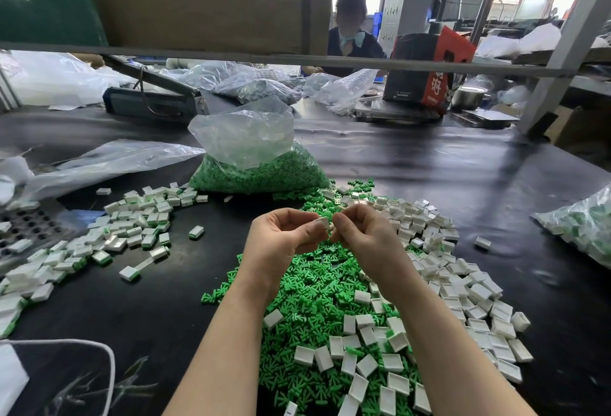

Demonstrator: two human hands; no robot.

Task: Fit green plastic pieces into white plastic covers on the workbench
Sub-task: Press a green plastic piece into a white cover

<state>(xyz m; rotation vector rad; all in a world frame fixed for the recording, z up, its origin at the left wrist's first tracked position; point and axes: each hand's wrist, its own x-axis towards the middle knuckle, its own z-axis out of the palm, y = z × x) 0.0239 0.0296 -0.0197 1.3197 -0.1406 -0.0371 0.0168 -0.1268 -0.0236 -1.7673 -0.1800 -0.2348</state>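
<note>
I am holding my left hand (281, 237) and right hand (365, 233) close together above the dark, glossy workbench (463, 177), fingertips pinching one small white rectangular plastic cover (324, 222) between them; a sliver of green shows just under it. Below my wrists I am looking at a heap of small green T-shaped plastic pieces (307, 303), matte and jumbled, with hollow, boxy white covers (463, 283) scattered over and right of it. Fitted white-and-green pieces (132, 227) are lying left. A crinkled clear plastic bag of green pieces (254, 164) is slumping beyond.
</note>
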